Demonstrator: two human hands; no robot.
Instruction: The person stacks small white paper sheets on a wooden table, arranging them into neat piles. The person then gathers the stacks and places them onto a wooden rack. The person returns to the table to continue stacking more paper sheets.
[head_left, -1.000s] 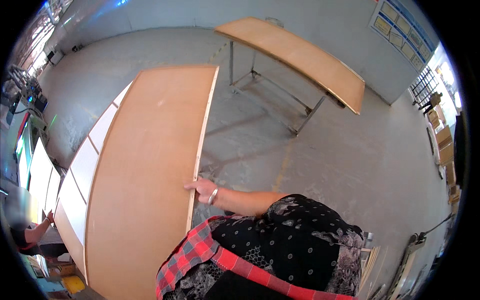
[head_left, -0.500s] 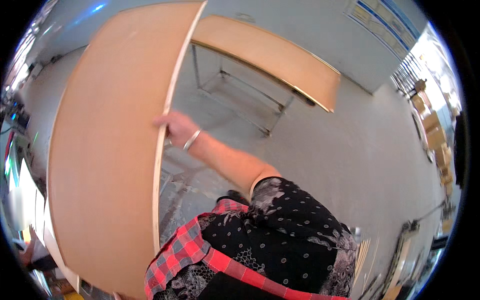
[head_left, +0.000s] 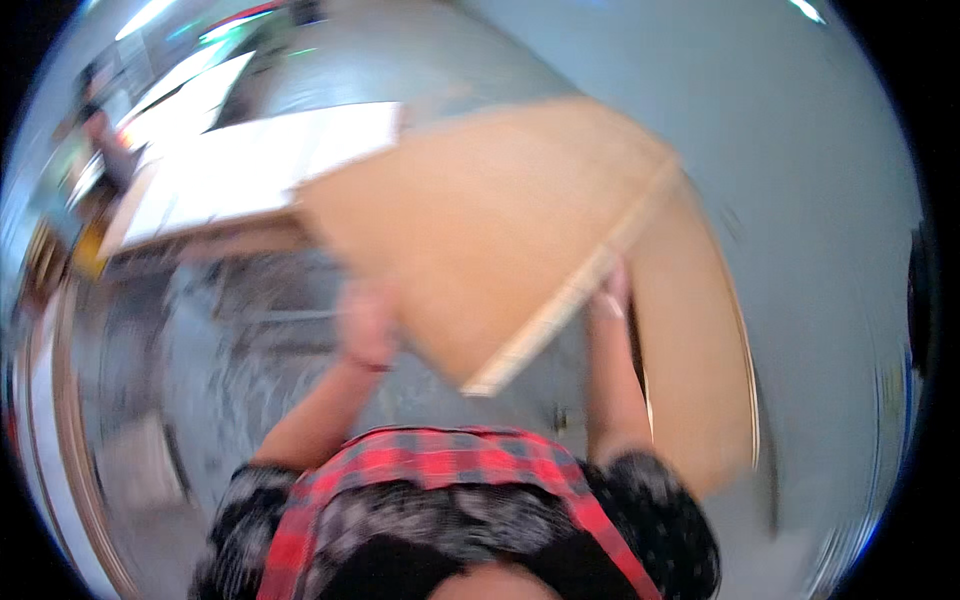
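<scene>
Between my hands is a large flat brown wooden panel (head_left: 490,210) with a pale edge strip, held tilted and smeared by motion. My left hand (head_left: 368,318) grips its near left edge; the fingers are blurred. On the pale strip at the right side, my right hand (head_left: 612,290) has hold of the panel, its fingers partly hidden by the edge. Beyond the right hand, another brown panel (head_left: 695,330) lies flat, partly covered by the one I hold.
At the left stands a table bearing white panels (head_left: 260,165). A person (head_left: 112,145) is at the far left beside it. Long boards (head_left: 75,430) run along the left rim, and a pale flat piece (head_left: 142,462) lies on the grey floor (head_left: 240,370).
My view has swung left. The panel, upright at my left before, now tilts in front of me. My left hand has come into sight on its edge.
</scene>
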